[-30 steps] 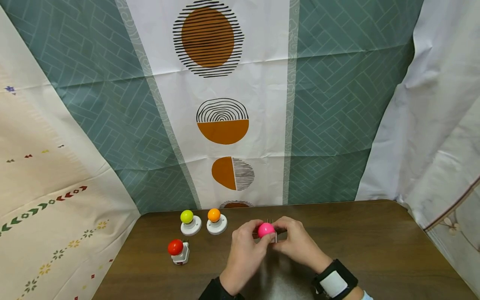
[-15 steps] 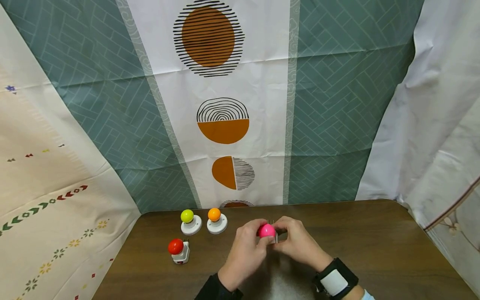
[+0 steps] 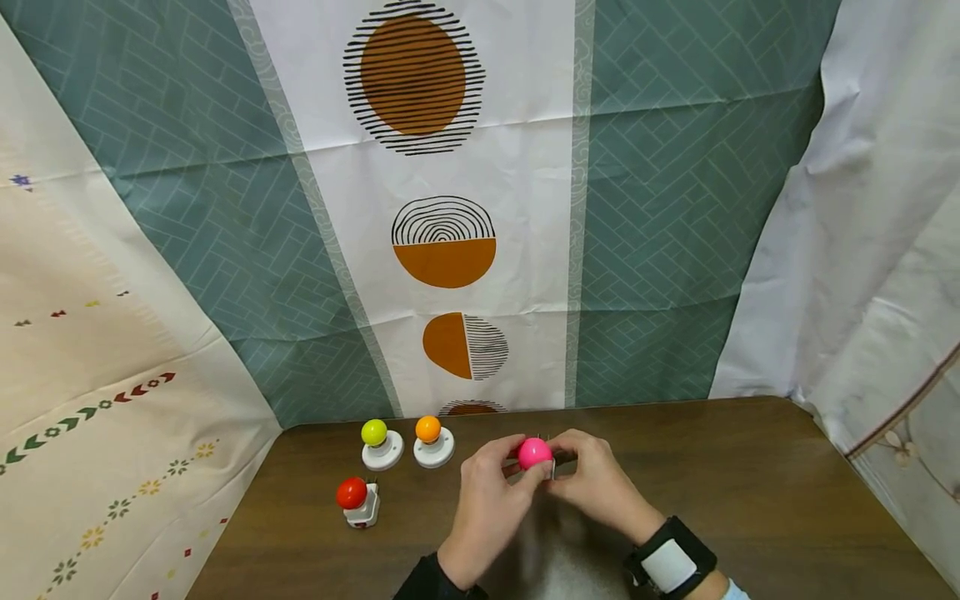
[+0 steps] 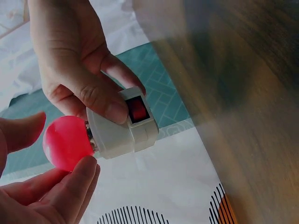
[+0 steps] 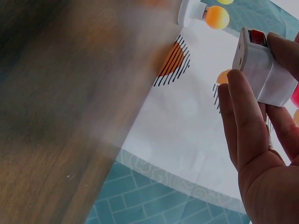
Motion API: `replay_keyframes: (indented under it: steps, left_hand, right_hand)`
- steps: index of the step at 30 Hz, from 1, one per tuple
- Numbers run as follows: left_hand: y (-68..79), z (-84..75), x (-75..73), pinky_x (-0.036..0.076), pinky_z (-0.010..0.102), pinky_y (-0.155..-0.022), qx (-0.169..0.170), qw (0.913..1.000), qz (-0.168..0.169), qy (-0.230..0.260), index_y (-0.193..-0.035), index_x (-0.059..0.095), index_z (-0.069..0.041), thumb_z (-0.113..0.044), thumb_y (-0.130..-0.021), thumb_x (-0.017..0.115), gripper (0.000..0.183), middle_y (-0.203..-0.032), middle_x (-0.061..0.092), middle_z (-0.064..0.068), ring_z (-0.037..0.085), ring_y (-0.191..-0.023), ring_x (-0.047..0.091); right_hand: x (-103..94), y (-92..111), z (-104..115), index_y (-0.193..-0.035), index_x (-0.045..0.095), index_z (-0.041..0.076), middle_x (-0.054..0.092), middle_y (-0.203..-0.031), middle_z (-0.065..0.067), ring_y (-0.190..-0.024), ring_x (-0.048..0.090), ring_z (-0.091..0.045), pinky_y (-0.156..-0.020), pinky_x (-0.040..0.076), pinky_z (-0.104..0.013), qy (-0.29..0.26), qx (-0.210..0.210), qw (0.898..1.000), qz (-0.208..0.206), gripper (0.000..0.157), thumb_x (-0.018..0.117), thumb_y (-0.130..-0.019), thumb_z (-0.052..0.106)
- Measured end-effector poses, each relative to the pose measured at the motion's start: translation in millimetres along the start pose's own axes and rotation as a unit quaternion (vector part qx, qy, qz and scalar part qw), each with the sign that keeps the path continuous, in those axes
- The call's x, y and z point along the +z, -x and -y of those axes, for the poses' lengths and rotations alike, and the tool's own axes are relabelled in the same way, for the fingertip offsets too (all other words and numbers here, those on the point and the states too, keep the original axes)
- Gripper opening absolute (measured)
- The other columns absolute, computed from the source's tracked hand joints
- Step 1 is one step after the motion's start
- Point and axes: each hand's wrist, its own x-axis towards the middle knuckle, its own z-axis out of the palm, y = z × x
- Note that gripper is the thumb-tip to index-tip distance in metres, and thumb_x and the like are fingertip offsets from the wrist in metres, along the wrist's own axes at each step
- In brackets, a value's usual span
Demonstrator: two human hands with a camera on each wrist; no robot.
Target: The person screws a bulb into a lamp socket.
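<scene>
A pink light bulb [image 3: 535,452] sits in a white lamp socket [image 4: 114,135] with a red rocker switch [image 4: 138,110]; metal threads show between them. My left hand [image 3: 487,504] has its fingers round the bulb, fingertips touching its side, while the thumb appears slightly off it in the left wrist view. My right hand [image 3: 600,492] grips the socket, thumb beside the switch and fingers on the opposite side. In the right wrist view the socket's end face [image 5: 241,51] shows, and the bulb is mostly out of frame. Both hands are above the table.
On the brown table [image 3: 712,483], to the left, stand a yellow-green bulb [image 3: 373,432] and an orange bulb [image 3: 428,429] on round white bases. A red bulb [image 3: 351,493] in a white switched socket [image 3: 363,510] lies nearer. Patterned cloth [image 3: 660,208] hangs behind the table.
My left fingers have shifted round the pink bulb and loosened slightly, uncovering more of it. The bulb and socket have risen a little. My right hand keeps its grip.
</scene>
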Motion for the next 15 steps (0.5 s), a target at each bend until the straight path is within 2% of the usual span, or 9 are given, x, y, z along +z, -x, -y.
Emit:
replay_keyframes:
  steps: [3, 9, 15]
  left_hand:
    - [-0.9, 1.4, 0.6, 0.049, 0.022, -0.071, -0.002, 1.0, -0.005, -0.002, -0.106, 0.064, -0.007, -0.034, -0.076, 0.076, 0.042, -0.097, 0.063, -0.003, 0.006, -0.085, 0.06]
    - [-2.9, 1.6, 0.7, 0.05, 0.025, -0.068, -0.015, 0.9998, 0.007, 0.005, -0.101, 0.065, -0.009, -0.026, -0.073, 0.079, 0.036, -0.095, 0.062, -0.002, 0.007, -0.082, 0.06]
    - [-3.0, 4.4, -0.7, 0.05, 0.023, -0.068, -0.013, 0.999, 0.039, -0.017, -0.099, 0.064, -0.008, -0.02, -0.076, 0.077, 0.03, -0.095, 0.062, -0.002, 0.007, -0.082, 0.059]
  right_hand:
    - [0.5, -0.3, -0.4, -0.09, 0.065, 0.027, 0.057, -0.09, 0.014, -0.082, 0.057, -0.006, -0.072, 0.05, -0.031, 0.0, -0.003, 1.0, 0.005, 0.032, 0.082, -0.065, 0.017]
    - [1.3, -0.9, -2.0, -0.09, 0.065, 0.03, 0.057, -0.091, 0.012, -0.084, 0.057, -0.006, -0.073, 0.051, -0.032, -0.008, -0.013, 1.0, 0.027, 0.027, 0.082, -0.068, 0.026]
    - [1.6, -1.3, -2.1, -0.085, 0.066, 0.029, 0.055, -0.085, 0.012, -0.08, 0.056, -0.006, -0.07, 0.051, -0.033, 0.003, -0.034, 0.999, 0.039, 0.028, 0.081, -0.066, 0.015]
